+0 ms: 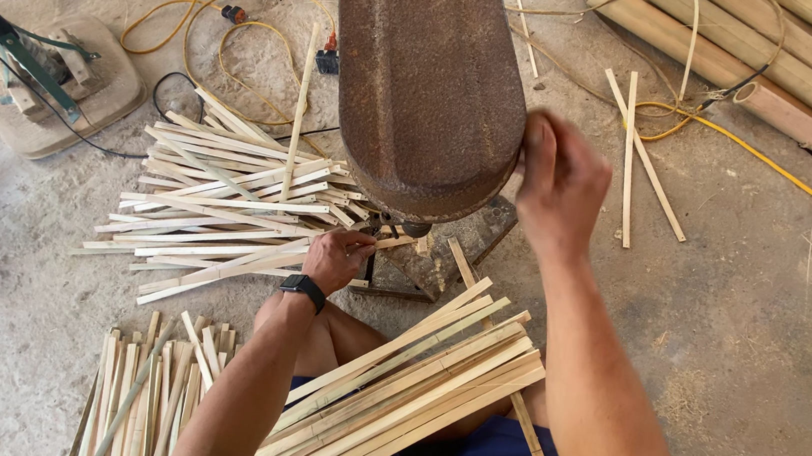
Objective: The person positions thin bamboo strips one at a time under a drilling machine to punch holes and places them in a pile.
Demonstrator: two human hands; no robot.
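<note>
I see my left hand (335,259) with its grip pinching the end of a thin bamboo strip (392,243) just under the rusty machine housing (427,79), which hides the working point above the grip, while my right hand (561,184) rests against the housing edge and I cannot tell how its grip stands. Left of the grip lies a loose heap of cut strips (225,224), below it a bundle of sticks (153,382), and across my lap long slats (410,384). The dusty concrete floor (757,335) carries yellow cables (747,143) and thick bamboo poles (795,68) far right.
</note>
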